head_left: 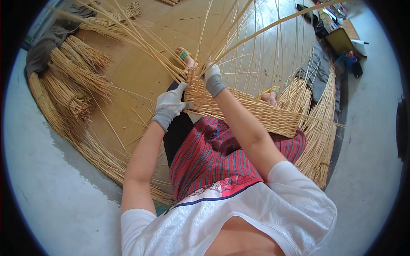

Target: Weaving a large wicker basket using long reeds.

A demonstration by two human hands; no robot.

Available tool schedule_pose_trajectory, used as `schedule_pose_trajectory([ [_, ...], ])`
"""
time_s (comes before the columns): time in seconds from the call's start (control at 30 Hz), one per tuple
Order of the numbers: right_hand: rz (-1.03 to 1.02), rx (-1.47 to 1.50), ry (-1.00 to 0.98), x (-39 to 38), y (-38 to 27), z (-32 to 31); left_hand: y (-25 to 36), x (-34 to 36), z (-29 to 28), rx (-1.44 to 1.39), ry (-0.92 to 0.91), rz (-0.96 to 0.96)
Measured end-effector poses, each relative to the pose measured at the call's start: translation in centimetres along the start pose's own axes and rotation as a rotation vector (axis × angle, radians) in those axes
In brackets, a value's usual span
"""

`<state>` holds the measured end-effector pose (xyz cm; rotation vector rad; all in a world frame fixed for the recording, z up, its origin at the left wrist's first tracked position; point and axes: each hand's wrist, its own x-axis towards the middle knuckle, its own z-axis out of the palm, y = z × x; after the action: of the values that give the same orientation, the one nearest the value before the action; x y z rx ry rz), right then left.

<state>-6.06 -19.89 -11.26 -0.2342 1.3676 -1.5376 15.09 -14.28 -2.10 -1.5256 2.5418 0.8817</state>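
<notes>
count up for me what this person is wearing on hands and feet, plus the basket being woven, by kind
Grey gloves: 2, left hand and right hand
Yellow sandals: 2, one and another
Woven basket: 1
Total: 5

Pale straw-yellow wicker basket (256, 112), grey gloves on both hands, red striped skirt (213, 158), white shirt (239, 213), tan reed bundles (72, 81) far left.

A brown cardboard box (340, 40) is seen at the upper right, on the floor; smaller colourful packages (331, 15) are piled beside it, too blurred to tell apart.
</notes>
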Motion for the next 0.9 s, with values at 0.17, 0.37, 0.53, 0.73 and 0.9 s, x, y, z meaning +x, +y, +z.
schedule_pose_trajectory([
  [0.17,-0.323,-0.340,-0.323,1.2,-7.3,2.0,-0.6,0.5,1.0,-0.090,0.097,0.101],
  [0.37,-0.724,0.115,-0.130,-4.1,-8.1,4.2,0.0,0.9,1.1,-0.136,0.077,0.056],
  [0.53,-0.663,-0.073,-0.141,-9.0,-8.5,-1.0,0.2,1.2,1.1,-0.119,0.040,-0.007],
  [0.73,-0.132,0.445,-0.167,-13.7,-6.5,-13.3,-0.3,1.2,0.6,-0.018,0.078,0.078],
  [0.9,0.029,0.201,0.126,-13.2,-4.1,-17.5,3.5,-0.7,0.2,0.158,0.205,0.032],
])
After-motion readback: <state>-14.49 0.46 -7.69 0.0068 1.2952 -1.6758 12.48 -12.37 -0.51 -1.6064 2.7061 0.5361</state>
